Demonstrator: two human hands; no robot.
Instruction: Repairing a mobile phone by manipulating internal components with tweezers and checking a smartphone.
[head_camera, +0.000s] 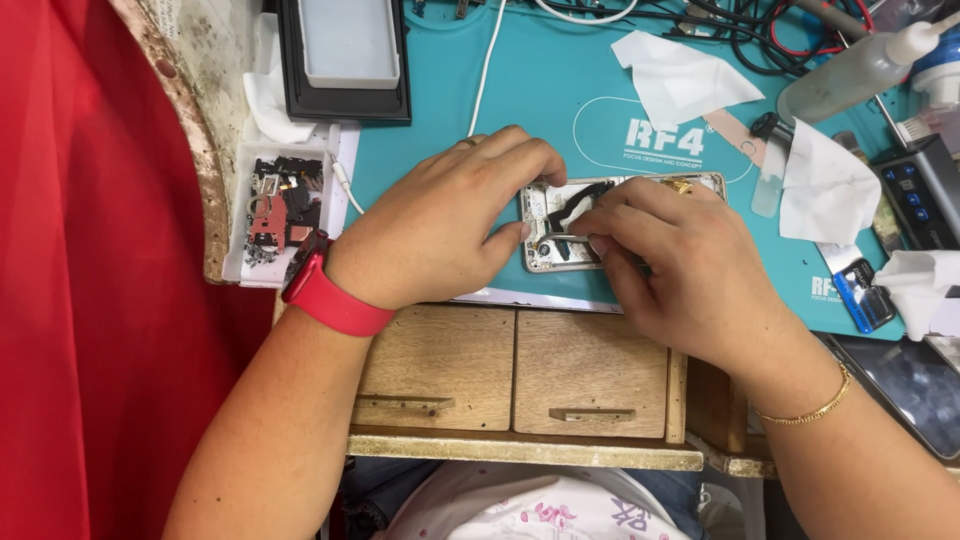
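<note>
Watching the head view from afar. Both hands are working over an opened phone body (560, 232) lying on the teal mat (560, 90) of the worktop.

Left hand (445, 220) — red wristband (335, 297) on the wrist — is pressing down on the phone's left end, fingers curled over its edge and thumb against its side. Its grip is closed on the phone body, steadying it rather than lifting it.

Right hand (680, 270) is bearing on the phone's right half. Its fingertips (600, 243) are pinching together at a small pale part beside a black flex strip (580, 200) that is arching up out of the frame. I am judging the grip closed on that part; what exactly it is, I cannot tell — too small.

Relative to the grips: a tray of small black parts (280, 205) is lying outward of the left wrist; white tissues (680, 80) are lying beyond the right hand's knuckles; a squeeze bottle (850, 70) is farther out again. Two wooden drawers (515, 370) are sitting just under both wrists.

Step in hand, as I am reading it: freeing or seating an internal part inside the open frame. The next move is calling for a light, even pull with the left hand bracing firmly — the flex strip looks easy to crease.
</note>
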